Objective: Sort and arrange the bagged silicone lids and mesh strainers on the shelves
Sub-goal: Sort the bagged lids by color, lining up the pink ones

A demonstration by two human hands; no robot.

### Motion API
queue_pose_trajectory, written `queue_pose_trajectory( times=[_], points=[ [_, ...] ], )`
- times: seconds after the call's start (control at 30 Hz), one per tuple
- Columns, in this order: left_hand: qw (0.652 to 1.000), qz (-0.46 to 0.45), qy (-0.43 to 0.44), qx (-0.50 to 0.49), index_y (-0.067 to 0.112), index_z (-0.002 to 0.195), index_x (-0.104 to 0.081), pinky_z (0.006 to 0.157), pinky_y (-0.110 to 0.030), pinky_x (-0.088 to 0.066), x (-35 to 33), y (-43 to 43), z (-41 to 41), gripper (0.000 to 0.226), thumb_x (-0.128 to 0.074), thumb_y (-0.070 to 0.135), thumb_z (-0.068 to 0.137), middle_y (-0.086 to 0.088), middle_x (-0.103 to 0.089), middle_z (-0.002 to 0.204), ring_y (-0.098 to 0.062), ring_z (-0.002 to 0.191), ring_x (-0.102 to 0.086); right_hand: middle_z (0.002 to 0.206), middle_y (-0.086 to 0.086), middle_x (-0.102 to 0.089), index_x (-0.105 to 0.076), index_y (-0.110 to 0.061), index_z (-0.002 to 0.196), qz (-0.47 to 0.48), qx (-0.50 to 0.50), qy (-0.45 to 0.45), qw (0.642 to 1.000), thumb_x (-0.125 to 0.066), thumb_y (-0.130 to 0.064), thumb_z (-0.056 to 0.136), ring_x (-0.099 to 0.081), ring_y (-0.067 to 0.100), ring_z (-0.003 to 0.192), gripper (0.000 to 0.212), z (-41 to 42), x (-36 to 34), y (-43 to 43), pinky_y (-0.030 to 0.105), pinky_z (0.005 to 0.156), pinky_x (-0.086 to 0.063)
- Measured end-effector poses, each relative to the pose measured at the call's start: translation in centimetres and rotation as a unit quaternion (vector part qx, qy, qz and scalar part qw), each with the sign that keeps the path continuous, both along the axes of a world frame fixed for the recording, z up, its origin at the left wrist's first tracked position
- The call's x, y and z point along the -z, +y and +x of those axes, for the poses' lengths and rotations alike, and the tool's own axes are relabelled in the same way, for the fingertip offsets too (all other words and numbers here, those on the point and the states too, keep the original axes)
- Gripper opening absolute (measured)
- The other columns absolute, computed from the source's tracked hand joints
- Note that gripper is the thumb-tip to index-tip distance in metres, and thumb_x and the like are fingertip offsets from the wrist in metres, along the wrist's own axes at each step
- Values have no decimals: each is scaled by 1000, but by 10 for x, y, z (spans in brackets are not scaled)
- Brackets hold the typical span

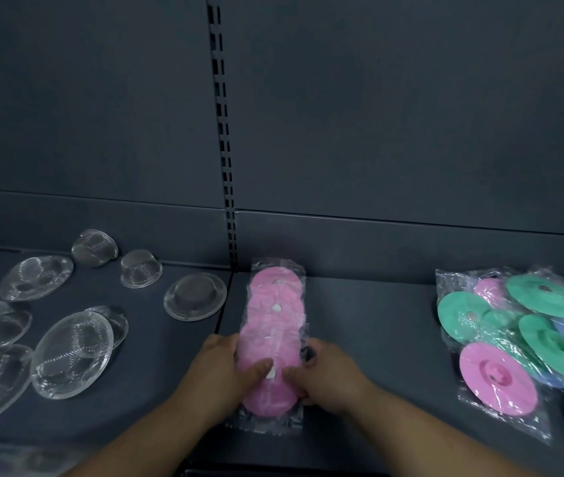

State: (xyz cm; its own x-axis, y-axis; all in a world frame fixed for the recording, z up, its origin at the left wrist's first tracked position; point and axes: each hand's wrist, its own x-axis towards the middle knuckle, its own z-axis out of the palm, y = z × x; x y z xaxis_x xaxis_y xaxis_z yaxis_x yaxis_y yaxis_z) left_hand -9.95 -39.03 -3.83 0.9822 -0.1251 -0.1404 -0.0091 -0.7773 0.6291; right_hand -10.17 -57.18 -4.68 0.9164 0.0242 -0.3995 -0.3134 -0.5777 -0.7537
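Note:
A row of bagged pink silicone lids (275, 321) lies overlapped on the dark shelf (370, 315), running from the back wall toward me. My left hand (225, 370) grips the nearest pink bag on its left side, thumb on top. My right hand (325, 373) grips the same bag on its right side, thumb pressed near the white centre knob. To the right sits a loose pile of bagged green, pink and blue lids (528, 335). On the left shelf lie several bagged mesh strainers (74, 352).
A slotted upright (225, 139) divides the left and right shelf bays. The dark back panel rises behind both. Bare shelf surface lies between the pink row and the mixed pile at the right.

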Motion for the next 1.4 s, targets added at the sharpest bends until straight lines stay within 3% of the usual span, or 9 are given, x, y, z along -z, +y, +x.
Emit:
queue_pose_trajectory(
  times=[0.1,0.27,0.43,0.6,0.83,1.0,1.13,1.27,1.4],
  points=[
    [1000,9,6,-6,22,125,-50,79,-19,-35,1,-2,4,55,-65,50,80,3,-41,107,-9,92,-44,89,-3,-67,-58,-27,101,-11,13,-15,1000,-70,-32,74,-68,21,87,30,3,-1,5,40,82,-57],
    [1000,11,13,-1,22,127,-48,81,-20,-38,0,-4,7,59,-65,52,79,2,-40,112,-9,92,-45,101,-2,-64,-50,-25,123,-61,15,-41,997,-68,-35,78,-65,21,96,50,2,-8,7,27,86,-51],
    [993,90,-80,8,22,144,-23,106,-32,-33,-13,-13,6,82,-57,61,79,0,-24,141,-20,131,-30,124,2,-59,-39,-19,142,-135,30,-79,987,-69,-45,79,-54,18,118,74,-10,-24,-23,20,94,-39],
    [971,110,-183,109,23,144,-31,113,-29,-19,-29,-71,7,72,-50,58,83,0,-21,152,-20,138,-21,131,2,-52,-50,-31,132,-249,63,-134,957,-65,-45,81,-53,19,119,56,-29,-47,-99,26,100,-42],
    [952,46,-168,250,28,141,-34,112,-18,-17,-20,-187,1,63,-58,45,86,5,-23,148,-11,136,-25,126,-2,-56,-58,-29,125,-343,132,-187,911,-64,-42,82,-55,20,114,45,-61,-62,-219,31,98,-43],
    [951,1,-90,296,31,144,-30,114,-21,-15,-10,-270,-4,88,-71,56,70,6,-14,154,-13,141,-18,115,1,-63,-67,-22,114,-330,116,-250,903,-73,-34,75,-60,24,104,41,-64,-63,-295,33,96,-45],
    [937,108,-72,324,38,147,-12,116,-27,-5,2,-312,-9,122,-62,83,46,6,6,157,-21,145,2,109,3,-65,-69,-20,107,-314,124,-289,896,-73,-30,71,-62,27,100,38,-60,-62,-345,34,93,-47],
    [942,128,-79,298,39,146,-12,117,-30,-11,5,-333,-9,100,-65,62,64,4,4,158,-23,145,-2,134,3,-49,-56,-25,126,-347,209,-222,887,-71,-43,76,-48,28,121,55,-66,-62,-400,40,104,-39],
    [959,107,-113,235,33,145,-25,111,-20,-13,-1,-347,-12,93,-57,54,60,0,-11,157,-22,141,-17,156,1,-15,-25,-31,146,-332,244,-72,909,-58,-74,70,-16,29,142,93,-88,-52,-444,52,112,-26]
  ],
)
